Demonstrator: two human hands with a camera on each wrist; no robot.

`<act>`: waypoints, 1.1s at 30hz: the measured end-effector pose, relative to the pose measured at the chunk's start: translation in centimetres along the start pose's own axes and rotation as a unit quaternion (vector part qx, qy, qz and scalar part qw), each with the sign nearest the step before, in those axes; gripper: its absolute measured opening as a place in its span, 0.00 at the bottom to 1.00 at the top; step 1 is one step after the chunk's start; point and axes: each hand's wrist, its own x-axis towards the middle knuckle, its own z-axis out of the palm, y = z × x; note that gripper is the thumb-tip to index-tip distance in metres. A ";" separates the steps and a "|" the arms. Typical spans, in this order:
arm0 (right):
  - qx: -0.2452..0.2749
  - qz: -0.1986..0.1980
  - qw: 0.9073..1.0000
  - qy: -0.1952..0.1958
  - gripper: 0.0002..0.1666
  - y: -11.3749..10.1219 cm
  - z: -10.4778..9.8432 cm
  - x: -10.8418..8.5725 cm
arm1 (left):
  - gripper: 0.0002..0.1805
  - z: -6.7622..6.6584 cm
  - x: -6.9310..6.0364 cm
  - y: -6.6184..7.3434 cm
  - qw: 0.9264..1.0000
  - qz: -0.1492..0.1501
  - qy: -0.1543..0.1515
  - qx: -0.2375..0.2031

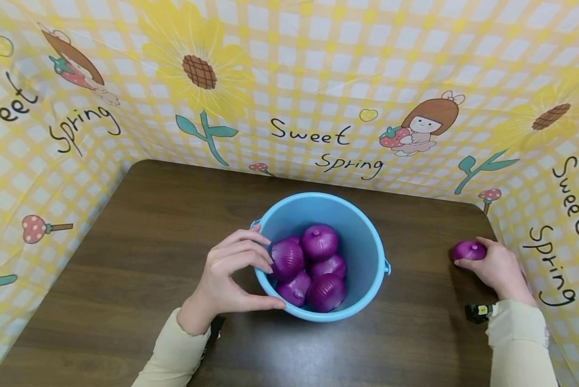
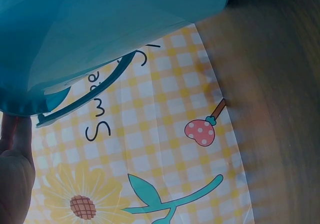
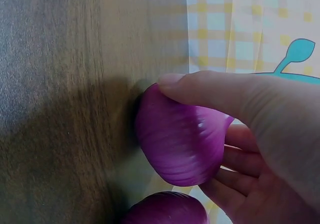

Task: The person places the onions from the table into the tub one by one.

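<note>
A light blue bucket (image 1: 369, 269) stands on the table with several purple onions (image 1: 320, 242) inside. My left hand (image 1: 226, 269) holds the bucket's left rim, thumb at the near side and fingers over the edge. Part of that hand shows at the left of the left wrist view, under the bucket's rim. Near the table's right edge, my right hand (image 1: 502, 269) grips a purple onion (image 3: 182, 136) between thumb and fingers. A second purple onion (image 3: 167, 209) appears at the bottom of the right wrist view; in the head view I cannot make it out.
The brown wooden table (image 1: 125, 258) is bordered by yellow checked cloth (image 1: 318, 70) at the back and both sides. A blue handle (image 2: 100, 92) hangs along the bucket's outside. The bucket stands near the table's middle, left of the gripped onion.
</note>
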 end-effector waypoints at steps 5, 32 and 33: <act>0.002 -0.001 1.000 0.000 0.49 0.0 0.1 0.0 | 0.27 0.0 -0.1 0.0 1.000 -0.002 -0.001 0.000; 0.001 -0.022 0.999 0.025 0.48 -0.6 -0.2 0.1 | 0.27 -0.1 -0.1 0.1 1.000 -0.012 -0.004 0.000; 0.001 -0.020 0.999 0.025 0.48 -0.7 -0.2 0.1 | 0.27 -0.1 -0.1 0.1 1.000 -0.012 -0.004 0.000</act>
